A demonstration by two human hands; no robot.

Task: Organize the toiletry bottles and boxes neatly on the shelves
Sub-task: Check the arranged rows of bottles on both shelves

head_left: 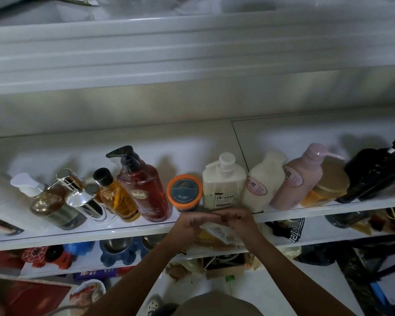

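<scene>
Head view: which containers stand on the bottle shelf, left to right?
White pump bottle, brown bottle, amber bottle, dark red pump bottle, orange-lidded jar, cream pump bottle, white bottle, pink pump bottle, gold-lidded jar, black bottle.

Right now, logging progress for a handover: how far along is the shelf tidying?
Done: bottles and jars stand in one row on the shelf. In hand: left hand and right hand meet at its edge; what they hold is unclear. Left: the lower shelf looks cluttered.
</scene>
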